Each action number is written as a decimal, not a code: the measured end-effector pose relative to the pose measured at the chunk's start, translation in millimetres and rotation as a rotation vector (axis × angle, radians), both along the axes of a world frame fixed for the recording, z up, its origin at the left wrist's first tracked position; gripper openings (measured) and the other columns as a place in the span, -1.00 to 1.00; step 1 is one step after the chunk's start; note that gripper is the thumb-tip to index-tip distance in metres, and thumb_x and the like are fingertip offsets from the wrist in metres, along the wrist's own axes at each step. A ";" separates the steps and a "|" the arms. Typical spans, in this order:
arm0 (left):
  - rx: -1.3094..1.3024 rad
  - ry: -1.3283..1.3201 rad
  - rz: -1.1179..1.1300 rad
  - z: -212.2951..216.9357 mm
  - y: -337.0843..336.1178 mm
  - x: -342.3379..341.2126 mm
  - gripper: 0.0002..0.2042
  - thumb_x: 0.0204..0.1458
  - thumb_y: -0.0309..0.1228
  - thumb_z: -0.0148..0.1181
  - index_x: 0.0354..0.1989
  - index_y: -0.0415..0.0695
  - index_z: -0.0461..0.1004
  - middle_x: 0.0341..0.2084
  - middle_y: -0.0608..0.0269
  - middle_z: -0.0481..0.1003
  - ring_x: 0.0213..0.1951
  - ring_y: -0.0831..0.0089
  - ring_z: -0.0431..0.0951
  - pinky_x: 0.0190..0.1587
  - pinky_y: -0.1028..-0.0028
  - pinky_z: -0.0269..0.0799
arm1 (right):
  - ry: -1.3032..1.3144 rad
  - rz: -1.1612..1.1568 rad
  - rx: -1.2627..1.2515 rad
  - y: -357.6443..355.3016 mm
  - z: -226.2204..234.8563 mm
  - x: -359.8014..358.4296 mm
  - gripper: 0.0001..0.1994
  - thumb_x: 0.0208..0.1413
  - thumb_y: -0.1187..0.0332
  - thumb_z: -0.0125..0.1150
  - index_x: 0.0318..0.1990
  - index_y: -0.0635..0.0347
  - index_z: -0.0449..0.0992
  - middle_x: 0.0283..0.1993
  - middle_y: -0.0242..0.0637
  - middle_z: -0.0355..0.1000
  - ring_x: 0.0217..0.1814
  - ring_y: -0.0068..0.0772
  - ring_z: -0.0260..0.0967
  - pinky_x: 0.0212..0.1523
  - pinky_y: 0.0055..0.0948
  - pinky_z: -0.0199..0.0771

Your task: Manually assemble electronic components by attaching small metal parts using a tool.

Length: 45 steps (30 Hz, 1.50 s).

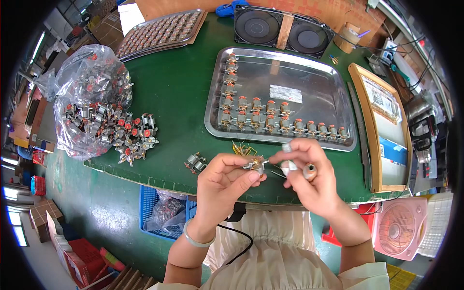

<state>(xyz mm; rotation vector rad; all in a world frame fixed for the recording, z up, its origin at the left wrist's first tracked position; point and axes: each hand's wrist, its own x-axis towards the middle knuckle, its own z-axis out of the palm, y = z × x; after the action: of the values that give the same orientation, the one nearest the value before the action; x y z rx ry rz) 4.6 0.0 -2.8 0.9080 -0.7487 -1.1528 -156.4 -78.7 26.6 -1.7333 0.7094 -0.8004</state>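
My left hand (220,188) pinches a small metal motor (256,166) between thumb and fingers, its brass-coloured end facing up. Close on its right, my right hand (319,186) is curled round a hand tool (310,171); the tool's round brownish handle end and a thin metal tip show, the rest hidden by the fingers. White coverings wrap some right fingertips, and the index finger reaches toward the motor. Behind my hands lies a small heap of brass-coloured terminal pieces (241,148). Left of my left hand, a couple of loose motors (195,162) rest on the green table (169,106).
A metal tray (314,77) holds rows of motors along its left and near sides. At left, a plastic bag (92,82) spills motors. Another filled tray (164,34) and two black fans (258,26) stand at the back. A wooden frame (357,92) lies right.
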 end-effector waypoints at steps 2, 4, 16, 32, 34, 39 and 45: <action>0.024 0.024 -0.005 0.4 0.8 1.2 -0.80 -0.04 -0.65 0.08 -0.23 -0.33 0.27 -0.30 0.05 0.44 -0.27 0.37 0.51 -0.22 0.50 0.48 | 0.003 -0.058 -0.089 -2.7 4.8 -5.0 -0.69 -0.09 0.45 0.11 -0.18 0.31 0.23 -0.45 -0.22 0.41 -0.59 -0.57 0.21 -0.53 -0.55 0.23; 0.030 0.029 0.005 0.9 0.0 2.1 -0.77 -0.04 -0.66 0.07 -0.18 -0.32 0.27 -0.30 0.05 0.45 -0.28 0.36 0.52 -0.23 0.50 0.49 | 0.114 -0.056 -0.137 -11.9 5.8 -19.5 -0.74 -0.06 0.38 0.07 -0.22 0.32 0.26 -0.51 -0.26 0.37 -0.58 -0.58 0.21 -0.54 -0.56 0.22; 0.012 0.359 0.096 -3.7 -4.1 -7.4 -0.66 0.07 -0.48 -0.02 0.05 -0.21 0.22 -0.12 -0.04 0.39 -0.18 0.23 0.49 -0.20 0.45 0.50 | -0.126 -0.058 -0.327 24.8 -25.8 -8.2 -0.67 -0.18 0.66 0.17 -0.16 0.39 0.39 -0.32 -0.15 0.40 -0.44 -0.55 0.30 -0.50 -0.63 0.28; -0.016 0.371 0.240 -2.9 -8.5 -22.8 -0.68 0.07 -0.47 -0.02 0.02 -0.20 0.22 -0.13 0.02 0.39 -0.17 0.25 0.49 -0.18 0.46 0.48 | -0.281 -0.038 0.752 31.1 -22.3 -4.0 -0.65 0.17 0.22 -0.12 -0.07 0.37 0.31 -0.60 -0.33 0.23 -0.75 -0.62 0.01 -0.72 -0.63 0.08; -0.063 0.337 0.271 -3.5 -7.7 -24.7 -0.68 0.07 -0.49 -0.02 0.02 -0.21 0.22 -0.13 0.01 0.39 -0.18 0.23 0.49 -0.18 0.45 0.48 | -0.404 0.104 1.120 26.2 -18.7 -5.6 -0.59 0.19 0.08 -0.23 -0.12 0.31 0.29 -0.71 -0.45 0.03 -0.78 -0.67 -0.15 -0.75 -0.63 -0.02; -0.114 0.266 0.307 1.0 -6.8 -30.1 -0.68 0.06 -0.51 -0.02 0.01 -0.23 0.22 -0.15 -0.01 0.40 -0.19 0.20 0.49 -0.20 0.41 0.49 | -0.361 -0.128 0.420 38.7 -39.4 7.9 -0.59 0.21 0.06 -0.28 -0.16 0.30 0.27 -0.73 -0.41 0.13 -0.76 -0.69 -0.02 -0.73 -0.64 0.02; -0.167 0.213 0.336 2.0 -1.6 -32.2 -0.68 0.05 -0.53 -0.01 0.01 -0.24 0.22 -0.17 -0.03 0.41 -0.20 0.18 0.50 -0.21 0.39 0.50 | -0.154 0.155 0.756 28.0 -33.4 -19.5 -0.68 0.17 0.16 -0.12 -0.16 0.29 0.25 -0.48 -0.29 0.31 -0.60 -0.68 0.16 -0.64 -0.66 0.13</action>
<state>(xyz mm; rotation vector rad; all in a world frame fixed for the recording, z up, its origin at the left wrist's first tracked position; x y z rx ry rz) -27.5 -1.6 -0.9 0.7244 -0.4878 -0.8597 -175.9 -50.7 -6.7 -1.0152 0.6501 -0.4610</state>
